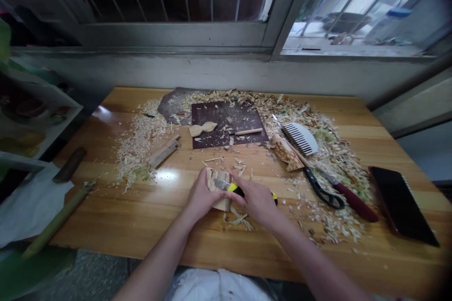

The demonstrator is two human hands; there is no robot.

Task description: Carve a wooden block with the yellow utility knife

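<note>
My left hand [201,195] is closed around a pale block of wood [217,187] held near the front middle of the wooden table [106,211]. My right hand [257,200] grips a yellow and black utility knife [233,188], whose blade lies against the top of the block. Curled shavings [239,218] lie on the table right under both hands.
A dark mat [226,122] holds a small carved piece [202,128] and a thin stick [247,131]. A white comb [302,138], black scissors [323,188], a red-handled tool [355,202] and a black phone [402,204] lie right. Wood strips [164,151], shavings and long sticks [58,218] lie left.
</note>
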